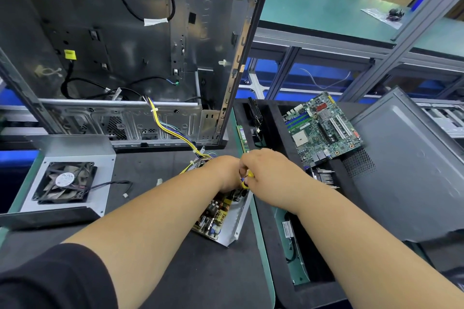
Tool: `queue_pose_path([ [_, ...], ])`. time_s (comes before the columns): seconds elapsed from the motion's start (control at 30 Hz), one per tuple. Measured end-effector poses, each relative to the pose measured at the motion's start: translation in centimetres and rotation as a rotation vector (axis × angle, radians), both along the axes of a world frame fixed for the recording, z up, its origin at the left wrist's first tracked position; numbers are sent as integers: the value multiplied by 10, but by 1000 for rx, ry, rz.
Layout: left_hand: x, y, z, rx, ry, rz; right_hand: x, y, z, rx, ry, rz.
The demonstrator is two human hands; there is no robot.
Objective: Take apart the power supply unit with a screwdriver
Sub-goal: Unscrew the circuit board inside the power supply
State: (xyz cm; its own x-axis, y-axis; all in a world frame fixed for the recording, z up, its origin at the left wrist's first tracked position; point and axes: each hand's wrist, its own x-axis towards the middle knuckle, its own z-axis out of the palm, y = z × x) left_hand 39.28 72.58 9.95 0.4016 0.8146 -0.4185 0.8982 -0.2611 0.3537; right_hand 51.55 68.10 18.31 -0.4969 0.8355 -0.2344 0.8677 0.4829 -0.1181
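Power supply unit [221,218] long axis running near-to-far, both hands [247,170] above its far end

The open grey sheet-metal computer case [130,40] at the far left of the work surface looks dull and brushed, with punched vents. Near the left edge, the bent pale steel cover [75,155] is smooth and satiny — its black plastic fan [65,181] looks dusty and matt. The work surface itself wears a black matt mat [200,271], faintly grainy, edged in green. At the right, the green motherboard [324,128] shows glossy solder points, and the dark grey painted metal side panel [411,170] has a soft sheen.
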Motion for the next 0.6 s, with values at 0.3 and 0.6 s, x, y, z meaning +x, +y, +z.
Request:
queue_pose_path([
  [0.3,2,2,-4,-8,-41,31,2,5,-17,35,40,-235],
  [0.6,1,1,0,-12,-3,-38,1,-6,-11,92,8,-15],
])
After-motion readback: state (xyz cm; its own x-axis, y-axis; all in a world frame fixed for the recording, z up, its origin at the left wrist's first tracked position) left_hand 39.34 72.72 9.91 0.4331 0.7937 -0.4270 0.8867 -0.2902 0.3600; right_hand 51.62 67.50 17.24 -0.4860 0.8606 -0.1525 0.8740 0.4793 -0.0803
